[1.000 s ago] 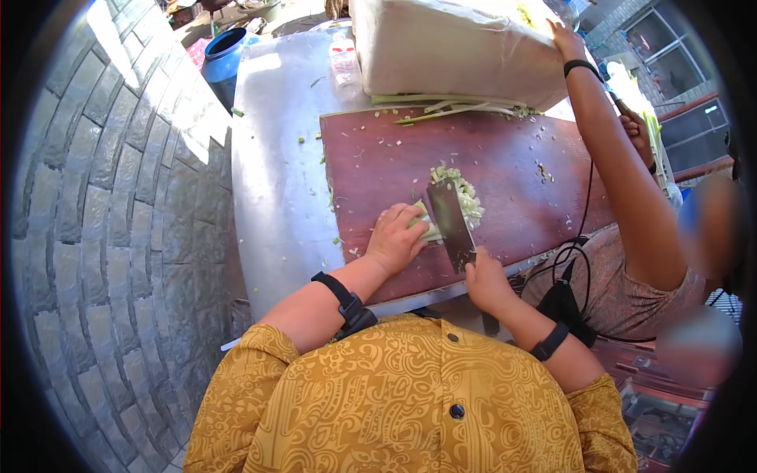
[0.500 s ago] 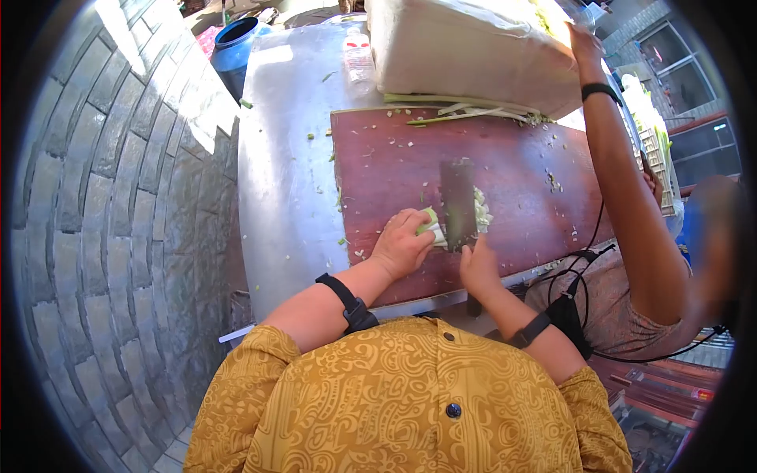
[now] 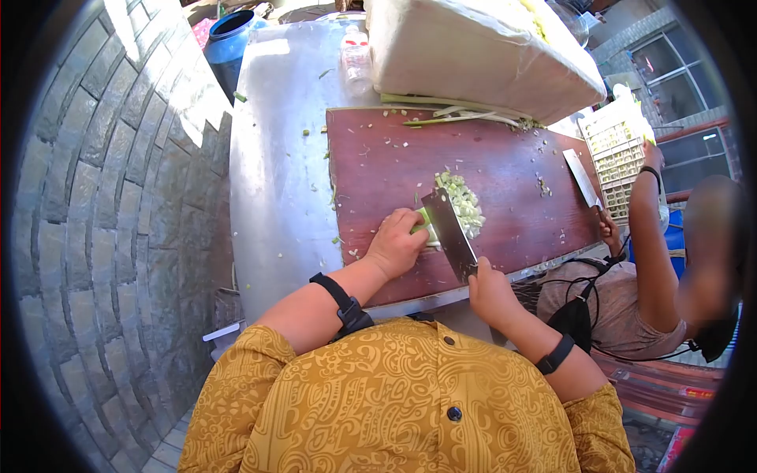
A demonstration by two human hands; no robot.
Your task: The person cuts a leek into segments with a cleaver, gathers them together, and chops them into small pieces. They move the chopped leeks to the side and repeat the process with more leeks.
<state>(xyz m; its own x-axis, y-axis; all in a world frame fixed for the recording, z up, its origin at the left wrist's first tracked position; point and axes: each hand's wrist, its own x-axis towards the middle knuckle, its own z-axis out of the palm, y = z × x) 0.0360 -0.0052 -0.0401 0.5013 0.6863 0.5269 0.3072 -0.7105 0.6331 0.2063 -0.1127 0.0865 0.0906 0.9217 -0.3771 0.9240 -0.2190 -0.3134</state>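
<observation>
My left hand [image 3: 400,242] is closed around pale green stalks [image 3: 424,224] on the reddish-brown board [image 3: 378,158]. In my right hand [image 3: 492,293] is the handle of a broad cleaver [image 3: 450,234]. Its dark blade slants across the board beside the stalk ends, close to my left fingertips. A heap of chopped pale green pieces [image 3: 464,203] lies just beyond the blade, on its right side. The blade's lower edge and part of the stalks are hidden.
A co-worker's hand [image 3: 609,232] holds another cleaver [image 3: 582,180] at the board's right end; the other reaches toward a white crate [image 3: 619,162]. Long stalks [image 3: 465,115] lie before a big white box [image 3: 473,59]. A plastic bottle [image 3: 356,63] stands on the metal table [image 3: 276,158].
The cleaver in my right hand has tilted and moved slightly left, and more of the chopped heap shows. The co-worker's raised arm has swung from the white box to the crate.
</observation>
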